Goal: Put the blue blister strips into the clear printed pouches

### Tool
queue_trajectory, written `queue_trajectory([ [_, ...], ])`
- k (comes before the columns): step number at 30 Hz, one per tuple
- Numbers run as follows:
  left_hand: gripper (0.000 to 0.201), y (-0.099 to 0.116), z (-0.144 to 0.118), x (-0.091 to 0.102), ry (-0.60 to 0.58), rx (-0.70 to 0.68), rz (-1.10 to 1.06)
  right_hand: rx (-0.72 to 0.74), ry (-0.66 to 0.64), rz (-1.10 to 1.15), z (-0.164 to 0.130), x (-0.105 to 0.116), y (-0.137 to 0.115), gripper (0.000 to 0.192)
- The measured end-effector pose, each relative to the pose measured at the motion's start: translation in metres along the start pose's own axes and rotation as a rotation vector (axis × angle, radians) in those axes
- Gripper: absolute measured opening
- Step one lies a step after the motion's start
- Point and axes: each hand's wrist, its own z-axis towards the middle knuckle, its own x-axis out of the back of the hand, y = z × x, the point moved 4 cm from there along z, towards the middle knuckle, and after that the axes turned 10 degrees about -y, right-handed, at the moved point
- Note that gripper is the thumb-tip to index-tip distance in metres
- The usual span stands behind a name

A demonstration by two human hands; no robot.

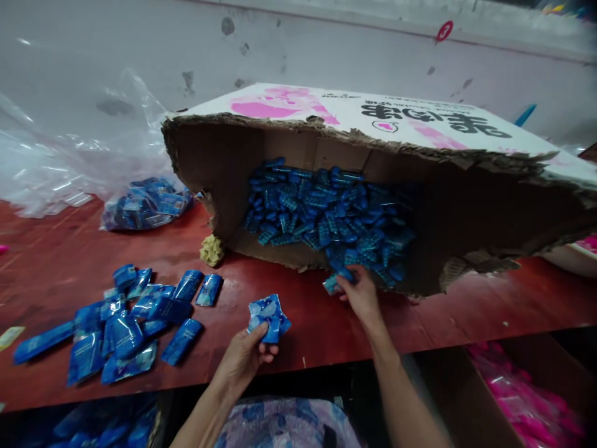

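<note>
Left hand (245, 358) grips blue packets (269, 317) at lower centre; right hand (361, 295) touches a packet (332, 284) at the box (289, 146) mouth.

A red round sticker (444, 30) on the grey wall far above the hands reads "3". Bold black characters (436, 118) printed upside down on the torn white-topped cardboard box (326, 106) are illegible.

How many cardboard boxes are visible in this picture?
2. One large torn cardboard box lies on its side on the red table, with blue packets inside. A second box with pink packets sits under the table at right. Others may be hidden.
</note>
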Motion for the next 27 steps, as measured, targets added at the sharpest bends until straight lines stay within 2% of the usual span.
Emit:
queue_trajectory([
  [3,0.029,0.000,-0.001,0.000,0.003,-0.019,-0.023,0.047,-0.031,0.099,-0.021,-0.024,-0.007,0.041],
  [8,0.029,0.001,-0.005,0.002,-0.014,-0.011,-0.069,-0.058,-0.314,0.586,-0.047,-0.060,-0.003,0.038],
  [15,0.027,-0.001,-0.010,0.006,0.026,0.064,-0.113,-0.106,-0.398,0.777,-0.066,-0.070,-0.015,0.035],
  [19,0.031,-0.001,-0.007,0.008,-0.001,-0.001,0.001,-0.050,-0.384,0.648,-0.069,-0.069,-0.022,0.028],
  [24,0.033,0.009,-0.004,0.007,0.030,-0.176,0.384,0.191,-0.066,0.148,-0.076,-0.051,-0.042,0.029],
  [25,0.032,0.011,-0.004,0.005,0.030,-0.192,0.436,0.230,-0.068,0.107,-0.079,-0.051,-0.048,0.031],
  [27,0.032,0.014,-0.003,0.001,0.007,-0.202,0.489,0.258,-0.241,0.210,-0.082,-0.060,-0.056,0.034],
])
